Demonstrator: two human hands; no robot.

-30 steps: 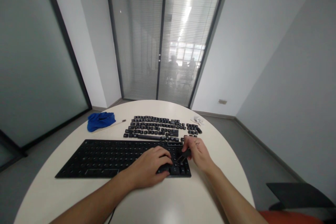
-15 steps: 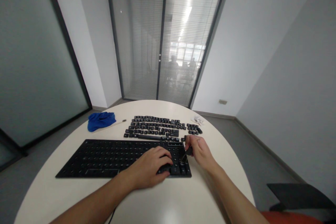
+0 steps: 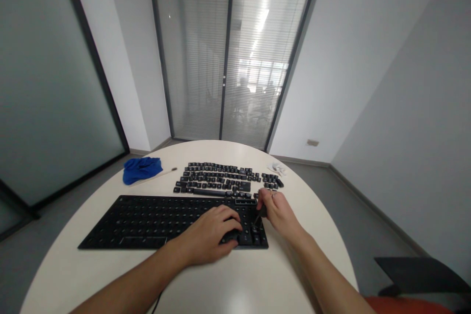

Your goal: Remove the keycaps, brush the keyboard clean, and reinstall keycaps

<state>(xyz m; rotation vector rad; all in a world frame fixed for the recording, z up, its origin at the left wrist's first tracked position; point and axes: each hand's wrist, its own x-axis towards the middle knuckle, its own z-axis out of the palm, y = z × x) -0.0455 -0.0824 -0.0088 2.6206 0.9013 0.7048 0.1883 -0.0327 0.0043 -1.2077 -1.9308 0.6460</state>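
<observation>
A black keyboard (image 3: 147, 221) lies on the table, with most of its keycaps off and bare switch posts showing. My left hand (image 3: 211, 233) rests over its right part, holding it down with thumb and fingers apart. At the number pad on the far right, my right hand (image 3: 277, 211) pinches a small dark-handled tool (image 3: 262, 212). Its thin metal end slants down to the remaining keys; the exact tip is hard to make out. Just behind the keyboard, the removed black keycaps (image 3: 217, 176) lie in rows, with a smaller group (image 3: 271, 180) to their right.
A blue cloth (image 3: 142, 169) lies at the back left, beside a thin pale-handled brush (image 3: 162, 174). Crumpled white material (image 3: 277, 168) sits near the table's back right edge. A cable (image 3: 157, 301) runs off the front. A dark chair part (image 3: 423, 274) stands to the right.
My right hand has shifted slightly to the left and tipped the tool a little more upright. My left hand and the keyboard have stayed still.
</observation>
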